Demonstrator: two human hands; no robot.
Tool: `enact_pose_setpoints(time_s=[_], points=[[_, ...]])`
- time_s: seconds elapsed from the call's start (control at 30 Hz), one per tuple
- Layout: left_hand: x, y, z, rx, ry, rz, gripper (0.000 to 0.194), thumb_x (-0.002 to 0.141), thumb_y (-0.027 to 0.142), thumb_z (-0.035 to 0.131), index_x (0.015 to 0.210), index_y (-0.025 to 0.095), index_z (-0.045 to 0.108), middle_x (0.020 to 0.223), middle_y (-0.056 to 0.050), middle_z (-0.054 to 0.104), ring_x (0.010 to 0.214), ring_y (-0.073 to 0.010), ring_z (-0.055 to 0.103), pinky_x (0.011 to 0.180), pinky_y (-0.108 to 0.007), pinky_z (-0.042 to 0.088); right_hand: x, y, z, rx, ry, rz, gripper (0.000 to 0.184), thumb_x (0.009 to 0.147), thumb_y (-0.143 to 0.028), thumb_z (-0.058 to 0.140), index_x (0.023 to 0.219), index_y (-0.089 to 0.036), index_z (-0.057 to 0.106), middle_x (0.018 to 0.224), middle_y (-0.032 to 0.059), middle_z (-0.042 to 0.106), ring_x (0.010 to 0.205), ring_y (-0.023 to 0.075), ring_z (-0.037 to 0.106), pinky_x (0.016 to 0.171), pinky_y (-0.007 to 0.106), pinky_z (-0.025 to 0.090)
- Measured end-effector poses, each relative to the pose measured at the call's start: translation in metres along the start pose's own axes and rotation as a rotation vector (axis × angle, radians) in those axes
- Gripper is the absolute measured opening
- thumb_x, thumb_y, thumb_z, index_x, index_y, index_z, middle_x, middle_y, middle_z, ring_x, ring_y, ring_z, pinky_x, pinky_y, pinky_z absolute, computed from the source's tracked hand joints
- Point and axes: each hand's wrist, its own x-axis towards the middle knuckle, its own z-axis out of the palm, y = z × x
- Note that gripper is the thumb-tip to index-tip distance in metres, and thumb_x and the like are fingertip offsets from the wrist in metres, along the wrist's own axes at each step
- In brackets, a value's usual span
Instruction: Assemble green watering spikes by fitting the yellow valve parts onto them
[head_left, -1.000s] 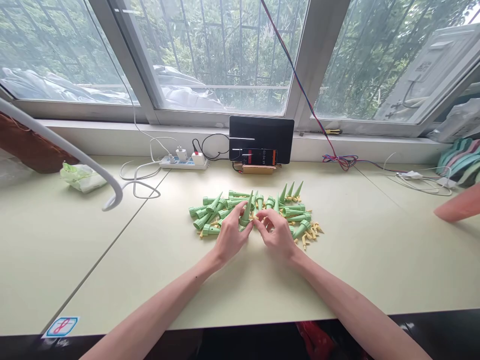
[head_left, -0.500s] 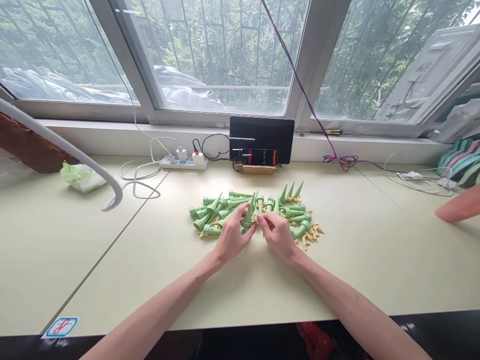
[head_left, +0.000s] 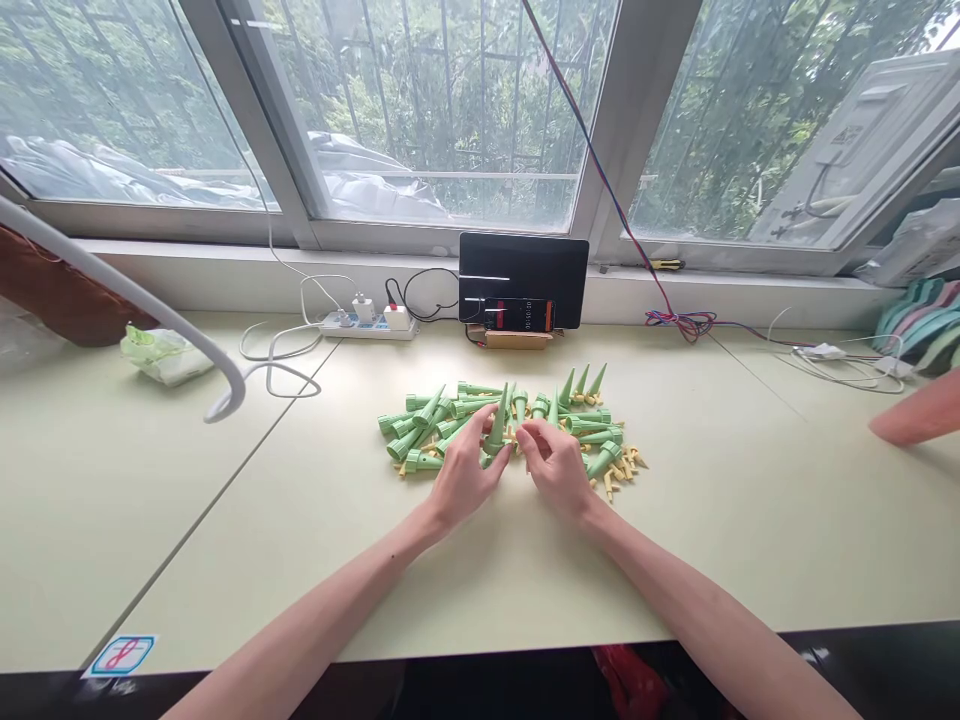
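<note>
My left hand is closed around the lower part of a green cone-shaped spike, which stands nearly upright with its tip up. A small yellow piece sticks out from the spike's right side. Just to the right, my right hand has its thumb and forefinger pinched together close to that yellow piece. Whatever is between those fingertips is hidden. Green spikes lie heaped to the left and behind the hands. To the right, more green spikes lie beside small yellow pieces.
A phone leans on a dark tablet behind the heap. Left of these lies a power strip with cables. A white curved bar crosses the left side. Several spikes with yellow bases stand upright at the back right.
My right hand's fingertips have drawn back slightly to the right from the spike, showing more of the yellow piece. The left hand keeps its hold on the spike.
</note>
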Motion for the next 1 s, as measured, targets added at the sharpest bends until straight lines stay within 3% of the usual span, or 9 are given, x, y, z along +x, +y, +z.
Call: enact_pose_setpoints(time_s=[0.13,0.43,0.63,0.83,1.0], points=[[0.0004,0.0000,-0.0011,0.000,0.016,-0.023,0.051,0.088,0.026,0.060,0.136,0.023,0.043,0.102,-0.006,0.064,0.095,-0.0198,0.063,0.083,-0.036,0.056,-0.0014,-0.0018,0.0005,0.028,-0.009,-0.038,0.021,0.094,-0.036,0.055,0.103,-0.018,0.061,0.088,0.0052,0.065,0.059,0.0126,0.056,0.052,0.025,0.046],[0.0002,0.0000,-0.0007,0.020,0.018,-0.002,0.051,0.087,0.026,0.061,0.135,0.023,0.042,0.101,-0.006,0.065,0.097,-0.0199,0.063,0.082,-0.035,0.056,-0.0011,0.0021,0.0009,0.025,-0.034,-0.051,0.018,0.097,-0.034,0.051,0.097,-0.019,0.061,0.085,0.0051,0.064,0.061,0.0137,0.057,0.055,0.026,0.048],[-0.0004,0.0034,-0.0019,0.020,0.007,0.032,0.052,0.086,0.026,0.061,0.135,0.022,0.042,0.100,-0.006,0.064,0.094,-0.0200,0.064,0.083,-0.036,0.056,-0.0005,0.0024,0.0001,0.012,-0.054,-0.018,0.028,0.099,-0.039,0.048,0.085,-0.018,0.060,0.073,0.0020,0.060,0.057,0.0127,0.053,0.054,0.025,0.043],[-0.0014,0.0049,-0.0017,-0.006,-0.021,0.064,0.052,0.086,0.022,0.059,0.136,0.022,0.041,0.106,-0.008,0.065,0.098,-0.0210,0.065,0.087,-0.038,0.056,0.0001,0.0053,0.0008,-0.025,-0.052,0.000,0.044,0.100,-0.046,0.042,0.067,-0.019,0.053,0.050,-0.0034,0.046,0.047,0.0117,0.042,0.049,0.025,0.035],[-0.0016,0.0055,-0.0008,-0.001,-0.020,0.048,0.052,0.087,0.021,0.058,0.136,0.022,0.041,0.105,-0.008,0.065,0.097,-0.0207,0.065,0.086,-0.038,0.056,-0.0005,0.0064,0.0007,-0.016,-0.043,0.017,0.048,0.100,-0.048,0.041,0.065,-0.019,0.053,0.049,-0.0027,0.047,0.047,0.0121,0.044,0.050,0.025,0.037]])
